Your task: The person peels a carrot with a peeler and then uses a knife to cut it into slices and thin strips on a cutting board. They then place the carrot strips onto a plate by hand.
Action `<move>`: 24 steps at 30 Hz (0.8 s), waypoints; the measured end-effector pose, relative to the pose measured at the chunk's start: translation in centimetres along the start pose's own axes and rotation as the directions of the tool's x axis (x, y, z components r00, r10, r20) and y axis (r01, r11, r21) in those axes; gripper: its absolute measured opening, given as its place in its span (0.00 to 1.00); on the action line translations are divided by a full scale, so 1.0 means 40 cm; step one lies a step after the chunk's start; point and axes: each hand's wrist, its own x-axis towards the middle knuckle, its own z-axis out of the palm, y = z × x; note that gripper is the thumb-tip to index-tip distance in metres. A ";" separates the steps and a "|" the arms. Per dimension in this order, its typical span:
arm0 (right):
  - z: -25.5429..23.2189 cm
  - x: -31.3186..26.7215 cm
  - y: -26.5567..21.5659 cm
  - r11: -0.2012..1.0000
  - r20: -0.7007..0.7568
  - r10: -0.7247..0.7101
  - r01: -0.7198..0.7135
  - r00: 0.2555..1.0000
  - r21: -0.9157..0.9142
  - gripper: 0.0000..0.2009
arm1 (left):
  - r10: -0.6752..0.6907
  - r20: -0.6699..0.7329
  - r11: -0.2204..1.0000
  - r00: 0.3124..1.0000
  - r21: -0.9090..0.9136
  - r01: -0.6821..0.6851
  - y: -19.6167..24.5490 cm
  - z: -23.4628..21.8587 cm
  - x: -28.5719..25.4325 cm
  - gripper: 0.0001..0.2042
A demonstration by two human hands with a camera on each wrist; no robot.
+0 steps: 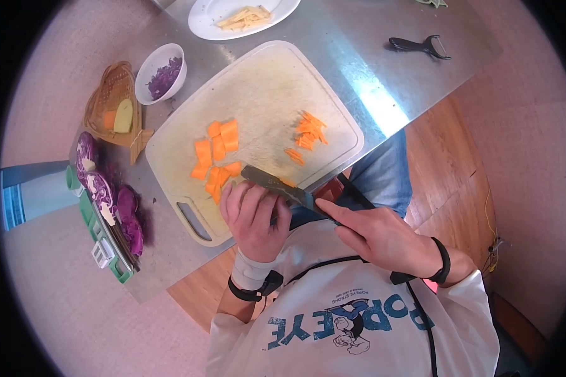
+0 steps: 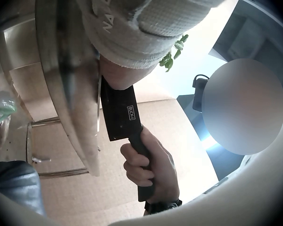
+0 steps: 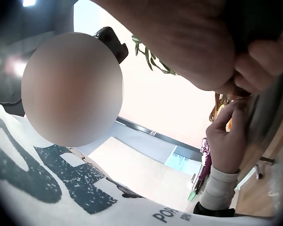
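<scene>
My right hand [image 1: 383,232] grips the handle of a black kitchen knife [image 1: 270,181], whose broad blade reaches over the near edge of the cutting board [image 1: 264,81]. Beside the blade, my left hand [image 1: 255,217] bends its fingers down at the board's near edge. A bit of orange carrot [image 3: 240,97] shows at its fingertips in the right wrist view; the rest of what it holds is hidden. Flat carrot slices [image 1: 219,147] lie on the board beyond the left hand. Cut carrot strips [image 1: 310,131] form a small pile on the right.
A white bowl of shredded purple cabbage [image 1: 163,78], a plate [image 1: 201,22] with pale strips and a wicker basket [image 1: 110,81] surround the board. Cabbage pieces [image 1: 129,217] and a green slicer [image 1: 100,235] lie left. A black peeler [image 1: 421,46] lies at the far right.
</scene>
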 end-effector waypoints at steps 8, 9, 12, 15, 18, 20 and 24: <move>-0.006 -0.008 0.000 1.000 0.010 0.001 -0.001 1.000 -0.006 0.25 | -0.002 -0.003 1.000 1.000 0.005 0.002 0.000 0.000 -0.002 0.09; -0.007 -0.007 0.000 1.000 0.012 0.002 -0.002 1.000 0.009 0.25 | -0.002 -0.003 1.000 1.000 0.004 0.002 -0.001 0.000 -0.002 0.09; -0.014 -0.005 -0.005 1.000 0.021 -0.001 0.001 1.000 0.003 0.25 | -0.001 0.005 1.000 1.000 0.001 0.001 -0.001 0.001 -0.002 0.09; -0.018 0.006 -0.011 1.000 0.036 0.020 -0.021 0.999 0.022 0.24 | -0.008 0.001 1.000 1.000 -0.002 0.008 0.000 0.001 -0.003 0.09; 0.007 0.020 -0.009 1.000 0.011 0.012 -0.012 1.000 -0.025 0.23 | -0.010 0.004 1.000 1.000 -0.010 0.010 0.001 0.000 0.001 0.09; 0.006 0.022 -0.013 0.999 0.018 0.023 -0.022 1.000 -0.025 0.23 | -0.017 -0.003 1.000 1.000 -0.010 0.017 0.003 0.000 0.003 0.08; 0.005 0.025 -0.009 1.000 -0.017 -0.003 0.003 1.000 0.008 0.23 | -0.010 0.009 1.000 1.000 -0.023 0.010 0.003 -0.003 0.001 0.08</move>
